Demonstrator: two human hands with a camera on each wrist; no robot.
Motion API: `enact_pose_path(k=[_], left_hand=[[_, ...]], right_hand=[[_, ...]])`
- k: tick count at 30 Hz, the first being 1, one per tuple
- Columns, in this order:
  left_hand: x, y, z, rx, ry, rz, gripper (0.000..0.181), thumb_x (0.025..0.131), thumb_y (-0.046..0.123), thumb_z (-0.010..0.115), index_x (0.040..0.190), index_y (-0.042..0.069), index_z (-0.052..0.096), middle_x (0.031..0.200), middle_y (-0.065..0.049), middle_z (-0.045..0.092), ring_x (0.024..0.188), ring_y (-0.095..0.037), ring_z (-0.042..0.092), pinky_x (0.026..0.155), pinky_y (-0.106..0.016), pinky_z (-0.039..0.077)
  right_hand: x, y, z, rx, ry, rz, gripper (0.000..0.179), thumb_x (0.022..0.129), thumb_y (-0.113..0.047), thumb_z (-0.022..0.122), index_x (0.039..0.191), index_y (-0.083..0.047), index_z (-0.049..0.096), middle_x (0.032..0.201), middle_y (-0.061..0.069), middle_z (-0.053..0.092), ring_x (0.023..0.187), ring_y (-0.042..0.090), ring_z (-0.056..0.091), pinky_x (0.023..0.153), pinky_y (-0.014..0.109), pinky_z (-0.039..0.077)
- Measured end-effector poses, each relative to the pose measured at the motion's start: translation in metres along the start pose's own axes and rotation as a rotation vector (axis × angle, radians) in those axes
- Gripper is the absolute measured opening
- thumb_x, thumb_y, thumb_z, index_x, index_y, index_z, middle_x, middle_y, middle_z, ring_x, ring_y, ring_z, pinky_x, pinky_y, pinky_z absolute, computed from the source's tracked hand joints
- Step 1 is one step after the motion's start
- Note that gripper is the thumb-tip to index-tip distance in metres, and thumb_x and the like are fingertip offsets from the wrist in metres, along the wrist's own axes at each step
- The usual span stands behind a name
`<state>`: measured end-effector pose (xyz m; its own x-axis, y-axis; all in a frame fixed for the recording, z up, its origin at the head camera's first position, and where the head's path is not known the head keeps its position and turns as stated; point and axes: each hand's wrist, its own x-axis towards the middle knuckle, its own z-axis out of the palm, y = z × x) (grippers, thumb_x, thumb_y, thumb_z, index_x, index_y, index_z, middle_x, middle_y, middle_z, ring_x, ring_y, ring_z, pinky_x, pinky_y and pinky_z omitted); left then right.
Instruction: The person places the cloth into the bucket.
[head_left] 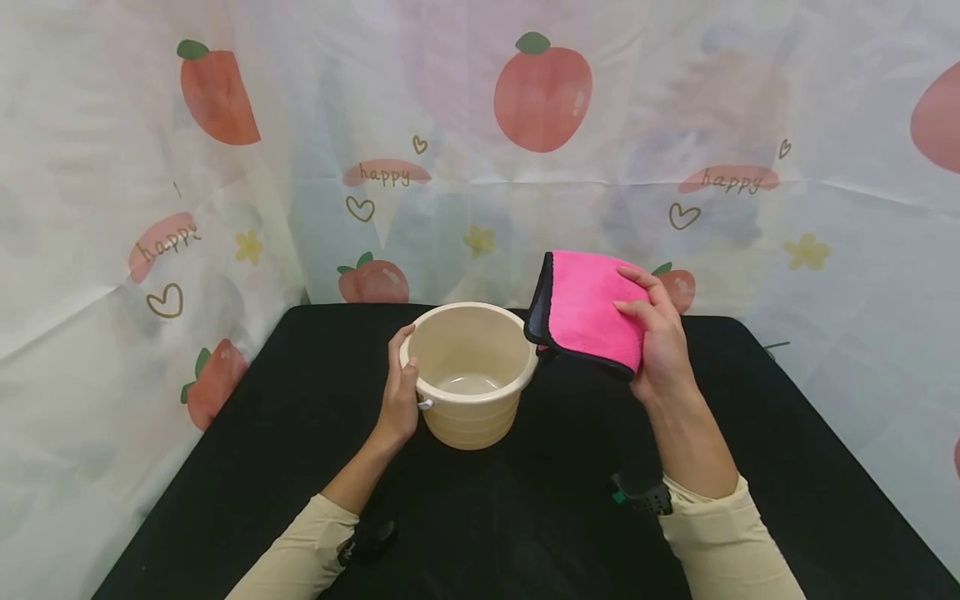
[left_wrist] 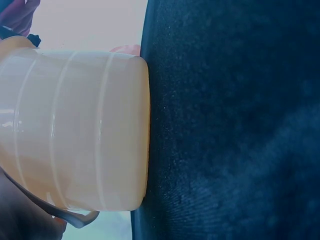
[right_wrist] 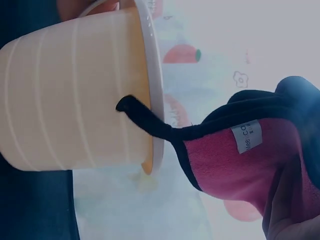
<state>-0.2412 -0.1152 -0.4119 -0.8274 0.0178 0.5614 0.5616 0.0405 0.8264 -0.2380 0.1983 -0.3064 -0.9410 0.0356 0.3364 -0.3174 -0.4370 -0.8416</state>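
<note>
A cream plastic bucket (head_left: 468, 425) stands upright on the black table, its inside bare down to the bottom. My left hand (head_left: 400, 392) grips its left rim, thumb over the edge, close to where the handle (left_wrist: 80, 218) joins. To the right, my right hand (head_left: 663, 350) pinches a folded pink cloth (head_left: 596, 308) with black edging. The cloth is held up beside the bucket's right rim and overlaps it slightly in the head view. A black hanging loop and a white label (right_wrist: 247, 136) show on the cloth in the right wrist view.
The black table (head_left: 247, 500) reaches back to a white curtain (head_left: 450, 83) printed with fruit, hearts and flowers, which also runs along both sides. A dark strap (head_left: 648, 497) sits on the right wrist, and another dark device (head_left: 367, 542) on the left.
</note>
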Motion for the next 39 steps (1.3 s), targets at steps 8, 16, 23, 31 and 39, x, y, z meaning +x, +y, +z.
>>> enact_pose_path(k=[8, 16, 23, 31, 39], left_hand=[[0.001, -0.011, -0.002, 0.008, -0.001, 0.009, 0.056, 0.101, 0.009, 0.032, 0.153, -0.011, 0.023, 0.155, -0.035, 0.027, 0.136, -0.057, 0.032, 0.11, -0.057, 0.026], [0.004, -0.041, -0.004, 0.018, 0.011, 0.036, 0.056, 0.103, 0.017, 0.033, 0.157, 0.003, 0.026, 0.159, -0.023, 0.029, 0.139, -0.047, 0.035, 0.109, -0.056, 0.027], [0.004, -0.041, -0.004, 0.021, 0.011, 0.042, 0.056, 0.103, 0.021, 0.034, 0.157, 0.008, 0.028, 0.159, -0.017, 0.032, 0.139, -0.041, 0.038, 0.11, -0.053, 0.028], [0.002, -0.029, -0.002, 0.013, 0.0, 0.015, 0.057, 0.102, 0.011, 0.032, 0.156, -0.006, 0.023, 0.157, -0.031, 0.028, 0.137, -0.053, 0.034, 0.109, -0.054, 0.026], [-0.002, 0.004, 0.0, 0.02, -0.004, -0.005, 0.056, 0.101, 0.012, 0.033, 0.152, -0.011, 0.025, 0.155, -0.03, 0.03, 0.136, -0.039, 0.038, 0.111, -0.05, 0.027]], right_hand=[[0.004, 0.0, 0.01, 0.022, -0.012, -0.032, 0.038, 0.104, -0.008, 0.052, 0.142, -0.01, 0.053, 0.15, 0.008, 0.039, 0.131, 0.024, 0.043, 0.089, 0.027, 0.051], [0.006, 0.001, 0.02, 0.066, -0.04, -0.035, 0.038, 0.104, -0.006, 0.049, 0.142, -0.009, 0.052, 0.148, 0.009, 0.04, 0.127, 0.024, 0.046, 0.086, 0.027, 0.052], [0.01, -0.001, 0.031, 0.089, -0.07, -0.054, 0.037, 0.104, -0.006, 0.048, 0.141, -0.009, 0.053, 0.147, 0.01, 0.041, 0.123, 0.025, 0.049, 0.083, 0.027, 0.054], [0.011, 0.001, 0.043, 0.107, -0.094, -0.067, 0.038, 0.104, -0.004, 0.044, 0.14, -0.009, 0.053, 0.146, 0.01, 0.041, 0.119, 0.024, 0.05, 0.08, 0.027, 0.053], [0.009, 0.002, 0.053, 0.089, -0.124, -0.079, 0.039, 0.103, -0.005, 0.045, 0.141, -0.011, 0.051, 0.148, 0.011, 0.04, 0.119, 0.026, 0.051, 0.08, 0.028, 0.055]])
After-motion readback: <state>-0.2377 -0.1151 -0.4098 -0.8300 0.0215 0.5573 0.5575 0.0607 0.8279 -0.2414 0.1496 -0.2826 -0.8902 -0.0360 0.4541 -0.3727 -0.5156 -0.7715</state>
